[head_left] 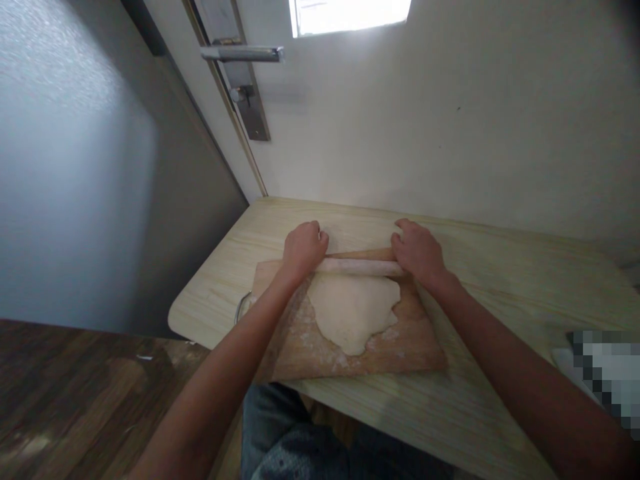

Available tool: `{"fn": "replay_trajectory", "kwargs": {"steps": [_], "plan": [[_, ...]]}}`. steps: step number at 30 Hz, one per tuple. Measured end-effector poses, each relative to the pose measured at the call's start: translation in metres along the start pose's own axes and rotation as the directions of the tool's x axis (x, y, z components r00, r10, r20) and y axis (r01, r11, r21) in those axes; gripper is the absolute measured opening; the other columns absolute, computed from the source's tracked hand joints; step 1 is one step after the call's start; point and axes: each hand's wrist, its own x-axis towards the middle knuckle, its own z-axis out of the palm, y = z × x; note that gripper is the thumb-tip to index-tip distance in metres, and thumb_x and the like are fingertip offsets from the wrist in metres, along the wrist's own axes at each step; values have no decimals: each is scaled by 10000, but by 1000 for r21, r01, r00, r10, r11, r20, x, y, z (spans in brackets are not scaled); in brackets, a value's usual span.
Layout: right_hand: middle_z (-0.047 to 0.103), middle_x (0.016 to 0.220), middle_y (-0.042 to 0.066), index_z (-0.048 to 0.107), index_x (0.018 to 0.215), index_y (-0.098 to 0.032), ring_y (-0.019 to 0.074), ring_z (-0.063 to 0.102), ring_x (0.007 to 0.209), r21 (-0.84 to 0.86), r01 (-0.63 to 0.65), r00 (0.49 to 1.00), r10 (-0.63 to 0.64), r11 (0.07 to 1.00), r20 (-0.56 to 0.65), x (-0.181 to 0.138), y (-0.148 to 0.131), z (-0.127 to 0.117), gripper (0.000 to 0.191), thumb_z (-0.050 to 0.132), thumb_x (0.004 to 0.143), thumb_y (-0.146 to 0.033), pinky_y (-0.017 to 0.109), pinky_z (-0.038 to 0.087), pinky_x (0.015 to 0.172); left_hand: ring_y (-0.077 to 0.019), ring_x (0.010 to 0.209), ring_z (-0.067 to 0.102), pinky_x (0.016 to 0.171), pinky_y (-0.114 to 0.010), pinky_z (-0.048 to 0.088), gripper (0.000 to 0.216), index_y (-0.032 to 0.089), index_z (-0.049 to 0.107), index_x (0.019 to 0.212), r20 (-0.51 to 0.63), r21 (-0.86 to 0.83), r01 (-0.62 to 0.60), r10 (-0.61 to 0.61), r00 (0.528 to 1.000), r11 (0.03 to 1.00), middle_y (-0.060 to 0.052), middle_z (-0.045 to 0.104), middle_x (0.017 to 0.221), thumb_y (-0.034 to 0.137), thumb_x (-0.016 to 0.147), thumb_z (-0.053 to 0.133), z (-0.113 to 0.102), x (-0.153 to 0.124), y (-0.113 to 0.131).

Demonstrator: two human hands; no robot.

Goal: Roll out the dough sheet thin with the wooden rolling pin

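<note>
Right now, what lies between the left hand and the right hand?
In the head view, the rolling pin spans from the left hand to the right hand, over the board; flattened dough shows on its near side.

The board [417, 353] lies on the bench [500, 300], with the dough [350, 310] on it. The rolling pin [360, 267] lies along the dough's far edge, between the left hand [305, 249] and right hand [418, 251]. Behind the bench stands the door [440, 140], its handle [245, 53] to the left.
</note>
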Motion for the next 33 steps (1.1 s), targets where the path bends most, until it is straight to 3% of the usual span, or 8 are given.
{"fn": "replay_trajectory", "kwargs": {"steps": [5, 10, 19, 24, 29, 33], "plan": [[644, 951, 152, 609, 1013, -120, 238, 582, 841, -63, -19, 997, 14, 998, -75, 8, -4, -2, 359, 309, 825, -179, 326, 420, 665, -217, 835, 613, 703, -301, 452, 338, 133, 626, 891, -46, 10, -5, 5, 999, 1000, -130, 665, 895, 229, 842, 306, 1, 8, 2], [644, 925, 150, 617, 956, -118, 239, 585, 819, -105, -32, 998, 27, 994, -49, 10, -6, -3, 338, 311, 819, -158, 320, 411, 629, -231, 813, 627, 670, -307, 460, 350, 111, 641, 892, -42, -3, 40, -41, 998, 999, -152, 672, 887, 218, 814, 317, 2, 10, 2], [656, 921, 141, 630, 930, -128, 232, 603, 836, -100, 18, 1000, -20, 995, -18, -8, -9, -6, 338, 314, 813, -161, 327, 449, 667, -248, 895, 628, 722, -315, 470, 365, 113, 653, 941, 90, 8, 130, -130, 987, 992, -167, 667, 962, 287, 825, 352, 0, 0, 0], [631, 1086, 146, 617, 1038, -98, 223, 564, 1017, -18, 136, 989, -137, 991, -58, -28, -3, -1, 387, 306, 822, -179, 337, 448, 840, -277, 1044, 555, 833, -377, 445, 355, 143, 651, 949, 145, 83, 17, -29, 989, 996, -146, 654, 1027, 309, 839, 357, -6, -23, 0], [553, 1234, 158, 587, 1125, -59, 226, 483, 1162, -20, 270, 959, -271, 963, -89, -63, 3, -4, 431, 278, 879, -232, 377, 393, 961, -285, 1204, 435, 962, -454, 353, 375, 188, 613, 1065, 35, 117, -42, 38, 999, 992, -103, 600, 1168, 312, 889, 306, -7, -59, 0], [520, 1281, 142, 560, 1172, -48, 258, 405, 1238, -36, 372, 926, -374, 927, -54, -98, 7, -14, 445, 269, 906, -255, 396, 395, 972, -297, 1296, 319, 1019, -479, 287, 420, 201, 562, 1169, -4, 66, -100, 101, 995, 993, -98, 466, 1343, 337, 923, 250, -7, -99, -3]]}}
